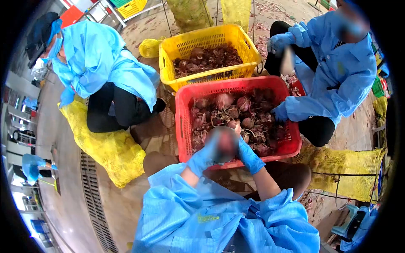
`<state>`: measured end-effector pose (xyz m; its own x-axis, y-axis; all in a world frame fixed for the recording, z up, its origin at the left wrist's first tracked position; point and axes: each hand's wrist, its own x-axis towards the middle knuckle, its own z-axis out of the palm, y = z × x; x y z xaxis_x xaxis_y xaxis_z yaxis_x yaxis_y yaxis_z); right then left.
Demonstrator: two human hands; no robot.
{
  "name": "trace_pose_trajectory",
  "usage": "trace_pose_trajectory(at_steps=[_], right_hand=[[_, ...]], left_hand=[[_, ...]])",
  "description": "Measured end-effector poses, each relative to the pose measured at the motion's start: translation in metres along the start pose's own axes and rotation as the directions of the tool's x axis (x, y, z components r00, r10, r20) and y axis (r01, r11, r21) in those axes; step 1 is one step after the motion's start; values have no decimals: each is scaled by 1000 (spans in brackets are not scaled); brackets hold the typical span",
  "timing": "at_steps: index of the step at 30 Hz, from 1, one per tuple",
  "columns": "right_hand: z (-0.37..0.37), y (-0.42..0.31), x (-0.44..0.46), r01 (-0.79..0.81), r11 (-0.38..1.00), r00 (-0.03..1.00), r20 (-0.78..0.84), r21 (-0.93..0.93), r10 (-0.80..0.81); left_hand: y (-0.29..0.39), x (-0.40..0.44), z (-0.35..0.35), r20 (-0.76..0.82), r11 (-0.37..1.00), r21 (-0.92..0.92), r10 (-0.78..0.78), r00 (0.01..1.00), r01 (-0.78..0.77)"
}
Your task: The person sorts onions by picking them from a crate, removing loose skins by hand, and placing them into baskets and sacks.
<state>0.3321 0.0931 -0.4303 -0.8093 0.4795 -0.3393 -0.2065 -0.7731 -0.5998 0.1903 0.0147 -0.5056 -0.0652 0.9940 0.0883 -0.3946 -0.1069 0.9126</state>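
Observation:
My left hand [201,158], in a blue glove, is closed round a reddish rounded thing [226,144] that looks like a red onion, though a blur covers most of it. On its other side is my right hand [250,157], also gloved, with its fingers curled in. Whatever those fingers grip is hidden. Both hands are over the near side of a red crate [182,126]. Red onions [224,101] with dry roots and loose skins fill the crate.
Behind stands a yellow crate [166,63] with onions and skins. One co-worker [90,63] sits at left beside a full yellow mesh sack [114,156]; another [337,71] at right reaches a gloved hand into the red crate. A floor drain [93,198] runs at left.

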Motion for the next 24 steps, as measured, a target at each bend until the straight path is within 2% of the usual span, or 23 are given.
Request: trace_pose_trajectory(at_steps=[1,2,4,5,6,7,9,12,13,14,15,17,18,20,21,22,24], right_hand=[[3,-2,-3,-11,1000,1000,-1,-6,11],[14,-8,-12,-15,995,999,26,-102,18],[33,-15,-23,-6,958,996,84,-287,31],[24,0,-13,11,937,1000,-17,-350,-18],[24,5,-9,9,935,1000,-19,-355,-17],[24,10,-6,133,871,986,-21,-474,-163],[18,19,-3,241,771,953,-6,-589,-302],[4,33,0,82,969,944,-294,-232,-150],[5,33,2,43,995,925,-372,-93,-75],[4,32,-3,81,996,886,-460,44,-52],[0,27,-5,112,993,925,-362,-32,-116],[-9,10,-21,188,981,936,-310,39,-167],[-19,-6,-30,283,959,910,-311,-15,-273],[-40,-39,-48,462,878,826,-301,-125,-477],[-43,-67,-68,496,860,793,-339,-122,-505],[-35,-99,-91,537,834,749,-383,-129,-541],[-12,-149,-122,545,614,448,-421,-570,-789]], left_hand=[[12,1,2,18,949,316,8,1000,-13],[14,4,7,-42,919,388,-60,997,72],[14,13,18,-233,876,372,-232,944,307],[13,16,24,-308,854,346,-289,907,390],[10,19,28,-367,835,318,-328,871,448],[8,21,30,-407,824,290,-353,842,486],[4,26,35,-440,818,237,-391,808,525],[7,35,43,-415,826,141,-452,790,546],[11,37,46,-390,833,96,-473,790,546],[14,37,46,-359,837,43,-496,790,545],[25,32,45,-328,836,-29,-526,785,548],[69,6,32,-271,784,-187,-621,736,592],[79,-1,25,-302,759,-187,-649,699,624],[70,6,0,-420,749,-63,-620,663,660],[58,15,-14,-487,739,16,-582,651,673],[63,30,-12,-541,824,56,-449,711,563],[43,64,-28,-645,854,160,-290,707,496]])
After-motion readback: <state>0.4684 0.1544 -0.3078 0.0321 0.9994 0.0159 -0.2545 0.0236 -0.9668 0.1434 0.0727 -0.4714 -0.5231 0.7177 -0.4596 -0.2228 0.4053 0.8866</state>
